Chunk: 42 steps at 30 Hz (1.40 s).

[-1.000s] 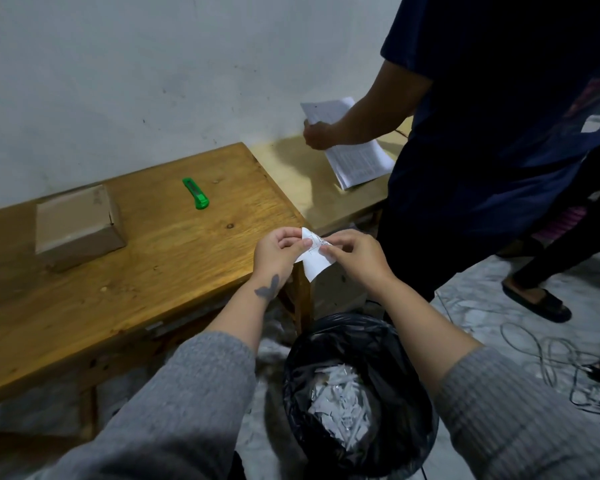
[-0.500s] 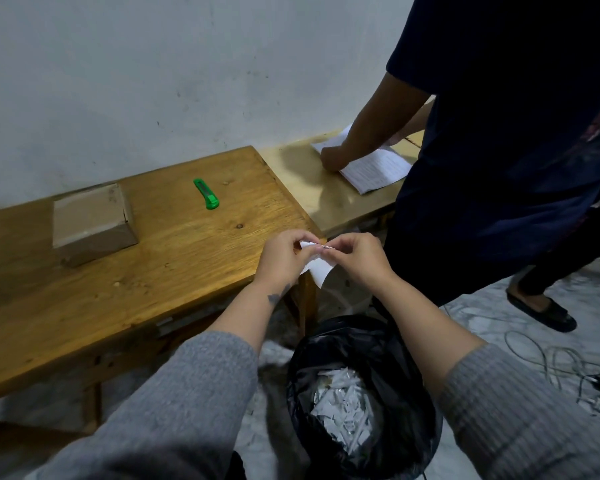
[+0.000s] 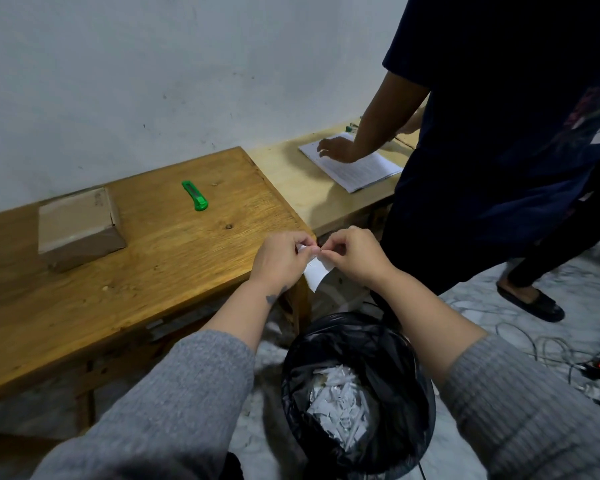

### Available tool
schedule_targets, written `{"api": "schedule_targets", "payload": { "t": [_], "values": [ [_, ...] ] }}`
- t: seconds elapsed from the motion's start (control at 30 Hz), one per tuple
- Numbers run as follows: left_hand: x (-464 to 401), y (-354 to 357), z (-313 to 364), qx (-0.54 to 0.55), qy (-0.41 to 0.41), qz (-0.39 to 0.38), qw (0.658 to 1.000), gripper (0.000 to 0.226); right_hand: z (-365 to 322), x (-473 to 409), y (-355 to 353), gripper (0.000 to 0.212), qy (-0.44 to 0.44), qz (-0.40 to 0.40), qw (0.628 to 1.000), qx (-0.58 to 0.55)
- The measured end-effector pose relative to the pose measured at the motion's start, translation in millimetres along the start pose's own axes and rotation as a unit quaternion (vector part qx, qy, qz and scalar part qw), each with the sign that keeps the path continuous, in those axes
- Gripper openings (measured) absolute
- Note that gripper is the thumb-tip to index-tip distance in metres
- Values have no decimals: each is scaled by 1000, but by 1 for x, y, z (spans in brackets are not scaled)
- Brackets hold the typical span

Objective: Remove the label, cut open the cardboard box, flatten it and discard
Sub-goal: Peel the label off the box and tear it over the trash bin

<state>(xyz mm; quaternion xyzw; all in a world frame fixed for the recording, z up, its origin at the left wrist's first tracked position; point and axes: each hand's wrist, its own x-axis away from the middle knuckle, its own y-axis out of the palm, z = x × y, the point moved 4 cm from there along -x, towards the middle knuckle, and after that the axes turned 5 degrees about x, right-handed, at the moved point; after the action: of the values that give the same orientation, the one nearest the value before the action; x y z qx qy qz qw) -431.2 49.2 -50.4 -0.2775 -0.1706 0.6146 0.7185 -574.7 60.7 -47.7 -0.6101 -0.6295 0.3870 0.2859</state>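
A small white label [image 3: 316, 271] hangs between my two hands above the bin. My left hand [image 3: 280, 258] pinches its top left edge and my right hand [image 3: 355, 252] pinches its top right edge, fingertips nearly touching. Below them stands a bin lined with a black bag [image 3: 361, 341], holding several white paper scraps [image 3: 336, 400]. A closed brown cardboard box [image 3: 78, 226] lies on the wooden table [image 3: 153, 271] at the left. A green box cutter [image 3: 194, 195] lies farther back on the table, apart from the box.
Another person in dark clothes [image 3: 499, 133] stands at the right, a hand on printed sheets [image 3: 354, 164] on a paler table [image 3: 309, 188]. Cables and a power strip [image 3: 596, 368] lie on the floor at the right. A white wall [image 3: 153, 64] backs the tables.
My hands have closed together at the label's top edge, and the label now hangs lower below my fingers. The other person laid the sheets flat on the paler table.
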Motion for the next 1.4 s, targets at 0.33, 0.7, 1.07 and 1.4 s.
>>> {"api": "schedule_targets", "payload": {
  "t": [0.33, 0.7, 1.07, 1.4],
  "values": [
    [-5, 34, 2, 188, -91, -9, 978, 18, -4, 30, -13, 15, -106, 163, 976, 100],
    [-11, 42, -25, 179, -141, 87, 970, 6, 61, 54, -11, 6, 58, 133, 989, -31],
    [14, 133, -37, 165, -127, -34, 978, 10, 115, 89, 19, 9, 182, 81, 973, -113],
    [54, 194, -71, 164, -131, -186, 960, 20, 154, 124, 78, 3, 306, 64, 940, -135]
  ]
}}
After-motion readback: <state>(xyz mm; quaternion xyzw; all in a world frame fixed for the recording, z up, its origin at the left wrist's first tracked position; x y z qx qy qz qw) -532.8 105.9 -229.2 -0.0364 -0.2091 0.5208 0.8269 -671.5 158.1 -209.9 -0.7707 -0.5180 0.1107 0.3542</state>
